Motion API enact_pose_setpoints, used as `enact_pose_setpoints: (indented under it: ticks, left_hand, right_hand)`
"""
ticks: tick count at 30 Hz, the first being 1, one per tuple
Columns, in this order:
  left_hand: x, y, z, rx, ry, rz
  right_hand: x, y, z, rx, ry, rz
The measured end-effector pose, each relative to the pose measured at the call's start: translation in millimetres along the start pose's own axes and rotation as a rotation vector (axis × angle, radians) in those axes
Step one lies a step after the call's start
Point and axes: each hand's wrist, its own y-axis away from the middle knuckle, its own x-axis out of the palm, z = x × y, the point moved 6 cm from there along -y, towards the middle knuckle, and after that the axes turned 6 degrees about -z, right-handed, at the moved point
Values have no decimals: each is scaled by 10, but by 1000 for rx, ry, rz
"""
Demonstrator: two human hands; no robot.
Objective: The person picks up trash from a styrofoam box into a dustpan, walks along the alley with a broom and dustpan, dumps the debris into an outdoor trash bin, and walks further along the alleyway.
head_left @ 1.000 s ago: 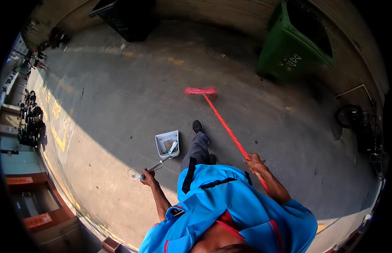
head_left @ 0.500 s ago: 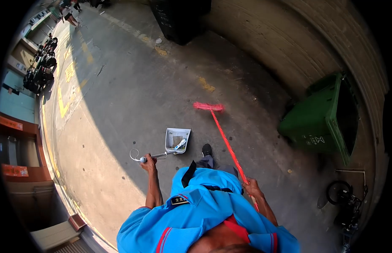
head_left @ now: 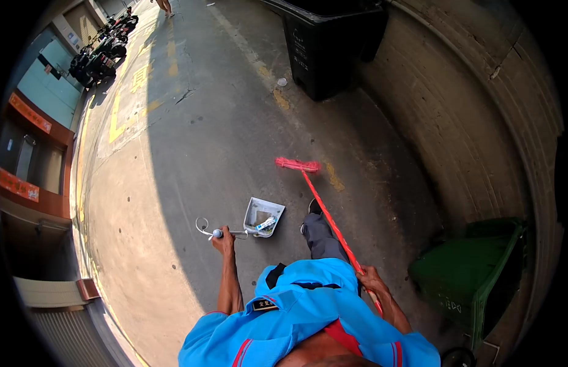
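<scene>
A: What's changed?

B: The view has swung, and the green wheeled bin (head_left: 455, 269) has slid from the upper right to the lower right of the frame. The black wheeled bin (head_left: 317, 58) now looms larger at the top, right of centre. I'd judge the person has turned and stepped along the lane, tools carried along.

A: Where are the tools?

B: The left hand (head_left: 223, 242) is closed round the dustpan's pole (head_left: 238, 232), near its knob, left of centre. The dustpan (head_left: 248, 214) sits near the middle, with a blue-and-white packet (head_left: 267, 223) lying inside.

A: And the other side?

B: The right hand (head_left: 372, 279) grips the red broom handle (head_left: 336, 229). It slants up to the pinkish-red broom head (head_left: 297, 164), above and right of the dustpan, well apart from both bins.

A: So what does that mean?

B: The packet has stayed in the dustpan through the move. Whether the bristles touch the pavement (head_left: 204, 153), I can't tell.
</scene>
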Motion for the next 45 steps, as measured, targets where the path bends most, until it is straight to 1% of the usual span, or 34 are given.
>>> enact_pose_setpoints:
  ticks: [3,5,7,8,11,13,15,17,18,20,22,23,25,26,27,29,32,34,37,40,41,42,43,44,45]
  left_hand:
    - [317,-313,5,-16,22,-36]
    - [434,-397,-176,-15,-11,-90]
    - [659,-508,-318,-57,3,-146]
    - [770,-628,-329,-75,13,-158]
    - [1085,-896,-461,-89,78,-183]
    - [1310,-976,-735,-80,100,-205]
    - [1550,-1144,-1039,-50,27,-224]
    - [1774,-1431,-1081,-47,32,-255]
    - [1920,-1557,-1180,-35,37,-235]
    - [2231,-1825,-1356,-21,37,-207]
    - [2541,-2036,-1566,65,82,-144]
    - [2736,-2190,-1698,69,96,-135]
    - [3085,-2423,-1875,115,-79,-124]
    - [3258,-2624,-1868,125,-72,-117]
    - [3480,-2912,-1774,153,-116,-118]
    - [3894,-3215,-1864,174,-159,-105]
    - [4350,-3426,-2275,161,-172,-11]
    - [4721,-3571,-2515,232,-171,12]
    - [5201,-3820,-2624,272,-220,129]
    - [5708,-3996,-2732,306,-212,169]
    - [5823,-4043,-2753,319,-208,171]
    - [5923,-4044,-2850,323,-228,190]
    - [6047,-4006,-2984,278,-182,235]
    - [6164,-3957,-3105,232,-132,276]
    - [6326,-3980,-3141,241,-142,292]
  right_hand:
    - [-245,-813,422,-62,31,13]
    - [-294,-1224,680,-97,16,48]
    - [-522,-1506,1289,-284,164,-35]
    - [-614,-1691,1576,-296,171,-33]
    - [-769,-2013,2149,-71,150,98]
    - [-881,-2283,2551,-103,179,105]
    - [-887,-2612,2983,-150,184,99]
    - [-904,-2898,3323,-162,202,99]
    - [-902,-3003,3533,-162,201,100]
    - [-848,-3154,3977,-243,126,87]
    - [-744,-3337,4175,-196,81,83]
    - [-741,-3471,4391,-176,39,72]
    - [-756,-3602,4812,-167,42,48]
    - [-741,-3703,5010,-164,32,34]
    - [-725,-3913,5138,-178,19,22]
    - [-705,-4273,5164,-171,-5,33]
    - [-711,-4569,5479,-140,-54,13]
    - [-712,-4747,5661,-111,-53,-4]
    - [-789,-4901,5884,-80,-119,-33]
    - [-870,-5154,6122,-58,-129,-40]
    - [-881,-5217,6169,-39,-71,-30]
    - [-884,-5251,6197,-17,-12,-12]
    - [-926,-5256,6229,7,-32,-11]
    - [-975,-5234,6311,-20,-50,13]
    - [-1028,-5298,6418,-59,-67,34]
